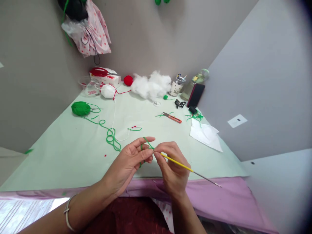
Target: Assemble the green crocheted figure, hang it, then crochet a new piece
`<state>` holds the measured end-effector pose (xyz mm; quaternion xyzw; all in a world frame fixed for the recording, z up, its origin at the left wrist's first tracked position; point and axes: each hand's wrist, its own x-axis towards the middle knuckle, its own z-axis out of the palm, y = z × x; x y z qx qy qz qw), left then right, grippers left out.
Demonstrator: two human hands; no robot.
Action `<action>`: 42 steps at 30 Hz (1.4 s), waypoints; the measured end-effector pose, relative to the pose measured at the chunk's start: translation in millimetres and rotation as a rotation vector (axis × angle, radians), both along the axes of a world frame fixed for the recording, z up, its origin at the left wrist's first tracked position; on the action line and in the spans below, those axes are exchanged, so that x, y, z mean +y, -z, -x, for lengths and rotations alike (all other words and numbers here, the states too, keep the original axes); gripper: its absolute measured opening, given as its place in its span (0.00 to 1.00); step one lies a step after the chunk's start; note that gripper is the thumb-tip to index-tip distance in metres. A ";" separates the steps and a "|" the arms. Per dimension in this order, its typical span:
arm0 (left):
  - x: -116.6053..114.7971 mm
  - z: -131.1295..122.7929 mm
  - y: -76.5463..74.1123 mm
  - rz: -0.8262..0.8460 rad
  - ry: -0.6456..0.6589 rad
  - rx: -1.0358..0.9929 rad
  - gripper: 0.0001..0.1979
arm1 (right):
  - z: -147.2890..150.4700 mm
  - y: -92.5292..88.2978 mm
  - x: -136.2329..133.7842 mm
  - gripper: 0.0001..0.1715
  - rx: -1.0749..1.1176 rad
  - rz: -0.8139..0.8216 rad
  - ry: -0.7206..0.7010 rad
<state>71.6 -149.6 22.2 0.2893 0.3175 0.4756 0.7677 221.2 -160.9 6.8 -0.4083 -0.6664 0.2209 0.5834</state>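
Note:
Green yarn (148, 142) runs over the raised index finger of my left hand (131, 157) and loops round its other fingers. The left thumb and a finger pinch close to where the strand meets the hook's working end. My right hand (174, 165) grips a crochet hook (179, 163) with a yellow handle, its bare metal end pointing down and right past the table edge. Both hands' fingertips meet above the table's front; the small bit of work between them is mostly hidden. From the left hand, the strand trails back to a green yarn ball (81, 108) at the left.
Orange thread snips (172, 117) lie beyond the hands, near green scraps. White stuffing (151, 85), a red yarn ball (128, 80), a white yarn ball (108, 91) and a pen cup (176, 87) line the back. At right are a leaning phone (196, 95) and white paper (206, 134).

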 end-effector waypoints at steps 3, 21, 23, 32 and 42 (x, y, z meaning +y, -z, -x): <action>1.0 0.0 1.3 0.012 0.002 -0.007 0.16 | 1.3 0.0 1.8 0.07 0.070 0.075 0.002; 2.5 0.5 3.3 -0.106 -0.162 0.105 0.24 | 3.0 14.8 -9.1 0.24 -0.309 -0.251 0.189; 2.8 1.9 3.7 -0.037 -0.089 0.050 0.26 | 4.9 18.2 -10.4 0.28 -0.362 -0.349 0.207; 6.4 12.0 -5.4 -0.039 0.055 0.038 0.22 | 1.6 -4.1 2.1 0.13 0.395 0.135 -0.097; 3.7 2.6 4.8 -0.040 0.021 0.045 0.22 | 11.3 7.9 -6.4 0.22 -0.109 -0.204 0.164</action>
